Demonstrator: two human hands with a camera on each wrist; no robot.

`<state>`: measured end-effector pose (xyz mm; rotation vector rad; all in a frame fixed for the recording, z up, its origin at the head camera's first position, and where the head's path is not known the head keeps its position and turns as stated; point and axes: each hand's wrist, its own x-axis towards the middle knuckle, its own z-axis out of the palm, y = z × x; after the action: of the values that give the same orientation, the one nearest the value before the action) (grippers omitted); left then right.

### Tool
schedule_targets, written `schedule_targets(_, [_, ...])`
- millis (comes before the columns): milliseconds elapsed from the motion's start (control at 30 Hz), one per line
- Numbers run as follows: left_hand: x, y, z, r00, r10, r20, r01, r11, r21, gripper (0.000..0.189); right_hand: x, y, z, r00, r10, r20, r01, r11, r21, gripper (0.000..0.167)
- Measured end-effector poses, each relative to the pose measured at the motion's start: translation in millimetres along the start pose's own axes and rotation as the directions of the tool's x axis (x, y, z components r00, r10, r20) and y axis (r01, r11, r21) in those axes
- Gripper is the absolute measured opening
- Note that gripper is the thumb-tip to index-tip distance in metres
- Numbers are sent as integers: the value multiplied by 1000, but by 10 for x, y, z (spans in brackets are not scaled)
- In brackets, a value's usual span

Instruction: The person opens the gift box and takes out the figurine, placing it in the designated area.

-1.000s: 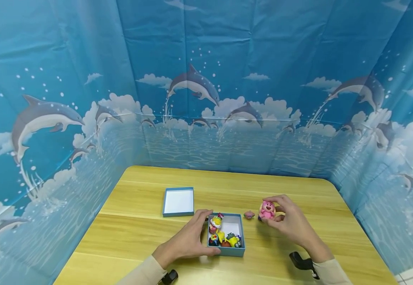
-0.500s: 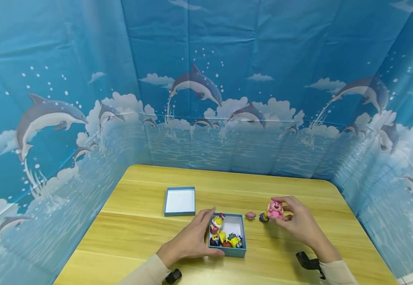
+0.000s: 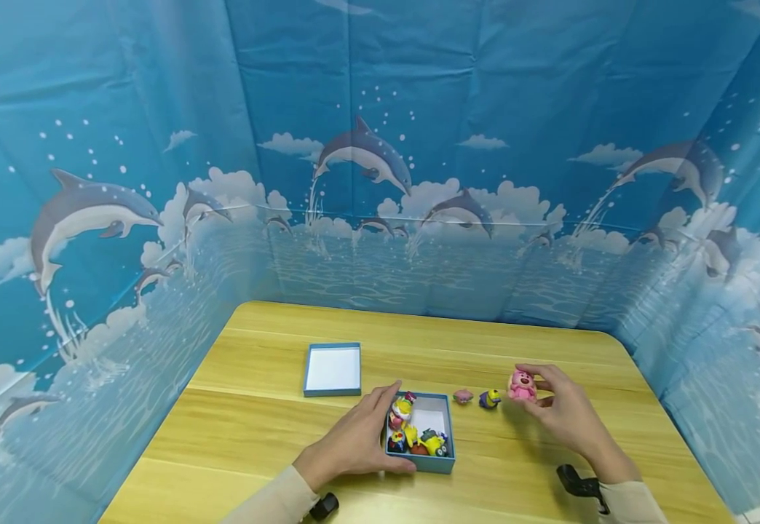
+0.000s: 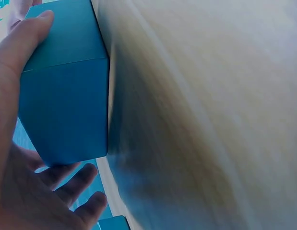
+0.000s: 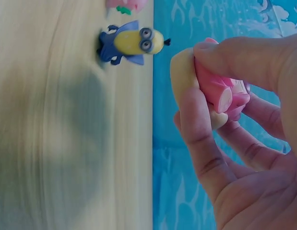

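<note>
A pink bear figurine (image 3: 523, 386) with a cream-coloured back is pinched between the thumb and fingers of my right hand (image 3: 570, 411), over the table's right part. My left hand (image 3: 357, 440) holds the open blue box (image 3: 432, 464) at its left side, thumb along the front wall and fingers round the far side. Several small colourful figurines (image 3: 413, 433) lie in the box's left and front parts, while its white floor shows at the back right. In the left wrist view, the thumb lies on one wall of the blue box (image 4: 66, 110).
A minion figurine (image 3: 489, 398) in blue stands between the box and my right hand. Beside it sits a small pink figurine (image 3: 463, 396). The blue lid (image 3: 333, 367), white side up, lies at the back left of the wooden table (image 3: 236, 422). A dolphin-print curtain (image 3: 380, 276) surrounds the table.
My right hand has moved right with the bear figurine, uncovering the minion figurine, which was mostly hidden behind it. My left hand has stayed at the box. The head view has shifted slightly.
</note>
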<state>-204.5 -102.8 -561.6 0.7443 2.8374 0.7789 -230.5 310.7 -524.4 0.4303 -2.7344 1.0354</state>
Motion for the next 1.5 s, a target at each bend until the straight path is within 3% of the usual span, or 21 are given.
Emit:
schedule_targets(367, [-17,34,-10,1000,-18,10,18,999,-34,146,-19,179,54,1000,-20,-3,19,999,-30,60])
schedule_targets(700, [-3,32,22,998,-56,29,58,997,-53,146,-8,301,145,996,50,72,-46,998,-48,58])
schedule_targets(1000, [18,18,23,999,-41,25,43,998,-55,145,32,343,187,993,75,95,-63,990,-123,61])
schedule_targets(1500, [7,23,-6,999,-26,19,27,996,-79,144,37,330,226,992,62,114,-48,991,-123,61])
